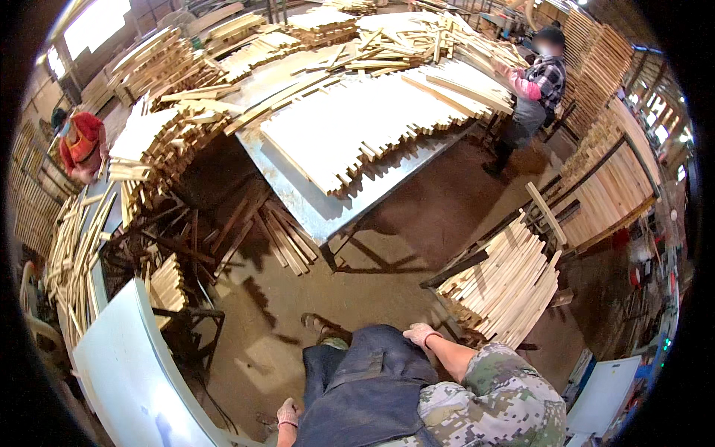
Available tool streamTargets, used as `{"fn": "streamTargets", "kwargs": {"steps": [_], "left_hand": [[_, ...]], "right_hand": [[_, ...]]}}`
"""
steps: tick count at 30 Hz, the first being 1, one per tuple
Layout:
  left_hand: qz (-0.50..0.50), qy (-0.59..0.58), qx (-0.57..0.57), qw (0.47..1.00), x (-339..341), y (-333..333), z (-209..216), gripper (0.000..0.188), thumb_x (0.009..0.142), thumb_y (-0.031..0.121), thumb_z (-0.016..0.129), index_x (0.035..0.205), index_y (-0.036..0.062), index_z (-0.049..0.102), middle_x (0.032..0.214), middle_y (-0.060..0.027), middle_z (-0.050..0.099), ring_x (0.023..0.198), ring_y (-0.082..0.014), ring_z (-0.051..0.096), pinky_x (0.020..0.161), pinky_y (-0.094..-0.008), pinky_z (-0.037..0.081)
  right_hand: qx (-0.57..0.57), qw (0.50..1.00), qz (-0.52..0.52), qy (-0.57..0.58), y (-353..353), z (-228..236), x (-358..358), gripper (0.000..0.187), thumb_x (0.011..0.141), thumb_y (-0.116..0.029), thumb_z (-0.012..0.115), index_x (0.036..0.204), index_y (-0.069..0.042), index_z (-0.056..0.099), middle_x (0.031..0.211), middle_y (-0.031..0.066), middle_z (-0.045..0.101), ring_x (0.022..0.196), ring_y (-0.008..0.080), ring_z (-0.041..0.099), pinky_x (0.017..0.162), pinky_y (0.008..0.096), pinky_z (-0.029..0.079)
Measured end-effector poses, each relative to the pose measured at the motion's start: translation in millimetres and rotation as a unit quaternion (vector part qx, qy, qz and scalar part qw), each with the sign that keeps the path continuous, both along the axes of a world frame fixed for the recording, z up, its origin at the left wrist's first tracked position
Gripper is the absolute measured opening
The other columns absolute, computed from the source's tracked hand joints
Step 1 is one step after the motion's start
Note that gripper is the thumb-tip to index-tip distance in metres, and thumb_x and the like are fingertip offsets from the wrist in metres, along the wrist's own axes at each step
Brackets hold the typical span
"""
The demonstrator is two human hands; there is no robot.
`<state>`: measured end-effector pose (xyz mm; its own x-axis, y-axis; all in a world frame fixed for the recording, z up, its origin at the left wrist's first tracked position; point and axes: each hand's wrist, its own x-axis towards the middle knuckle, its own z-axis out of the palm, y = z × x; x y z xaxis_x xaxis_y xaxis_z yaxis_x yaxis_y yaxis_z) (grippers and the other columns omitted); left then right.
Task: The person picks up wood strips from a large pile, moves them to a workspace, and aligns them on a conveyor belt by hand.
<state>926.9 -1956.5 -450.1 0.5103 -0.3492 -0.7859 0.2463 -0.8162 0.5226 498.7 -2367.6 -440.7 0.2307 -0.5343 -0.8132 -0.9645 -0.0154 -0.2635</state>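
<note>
My right hand [421, 334], in a pale knit glove, is beside the upper right edge of my dark apron [380, 380]. Its fingers lie extended toward the cloth, and no object shows in them. Low on the left of the apron hangs my left hand [289, 412], also gloved, its fingers too small and foreshortened to read. Nearest to my right hand is a stack of pale wooden strips [506, 287] on a low stand. Ahead, a metal table [328, 216] carries a wide layer of similar wooden strips [372, 119].
A pale curved panel [123, 372] stands at lower left. Loose strips [283, 238] lie beneath the tables. One person [540, 86] handles strips at the table's far right; another in red [83, 145] stands at far left. Wooden boards [614, 182] are stacked at right.
</note>
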Motion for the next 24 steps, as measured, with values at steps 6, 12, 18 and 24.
{"fn": "streamTargets", "kwargs": {"steps": [6, 12, 18, 24], "left_hand": [[-0.067, 0.012, 0.026, 0.997, 87.5, -128.4, 5.0, 0.03, 0.09, 0.028, 0.068, 0.07, 0.0068, 0.06, 0.061, -0.0067, 0.052, 0.054, -0.0237, 0.053, 0.05, -0.0399, 0.044], [0.039, 0.09, 0.067, 0.993, 153.1, -300.7, 48.3, 0.032, 0.091, 0.036, 0.068, 0.07, 0.0135, 0.06, 0.059, -0.0059, 0.053, 0.049, -0.0231, 0.049, 0.049, -0.0393, 0.039], [0.054, 0.1, -0.018, 0.993, 210.5, -414.3, -10.0, 0.032, 0.094, 0.032, 0.073, 0.107, 0.003, 0.074, 0.092, -0.008, 0.072, 0.071, -0.02, 0.064, 0.063, -0.0366, 0.05], [0.023, 0.173, -0.081, 0.981, 214.3, -507.3, -2.3, 0.047, 0.096, 0.035, 0.072, 0.135, 0.0073, 0.07, 0.121, -0.0094, 0.074, 0.085, -0.0207, 0.068, 0.07, -0.0345, 0.052]], "right_hand": [[-0.026, 0.997, -0.078, -0.001, -35.7, -16.1, 31.4, 0.064, 0.098, -0.051, 0.057, 0.135, 0.0, 0.069, 0.146, 0.0255, 0.062, 0.137, 0.0408, 0.058, 0.114, 0.045, 0.047], [-0.177, 0.983, -0.053, -0.021, -93.5, -62.3, 47.0, 0.047, 0.105, -0.041, 0.051, 0.126, -0.003, 0.069, 0.134, 0.0242, 0.069, 0.124, 0.0404, 0.065, 0.105, 0.0479, 0.051], [0.014, 0.92, -0.334, -0.206, -200.2, -52.5, 132.3, 0.03, 0.11, -0.037, 0.042, 0.121, -0.016, 0.059, 0.095, 0.0053, 0.062, 0.085, 0.0238, 0.061, 0.072, 0.04, 0.05], [0.23, 0.752, -0.456, -0.416, -322.9, 16.0, 168.8, 0.013, 0.107, -0.032, 0.054, 0.098, -0.024, 0.057, 0.088, -0.0018, 0.053, 0.081, 0.0175, 0.055, 0.07, 0.0353, 0.046]]}}
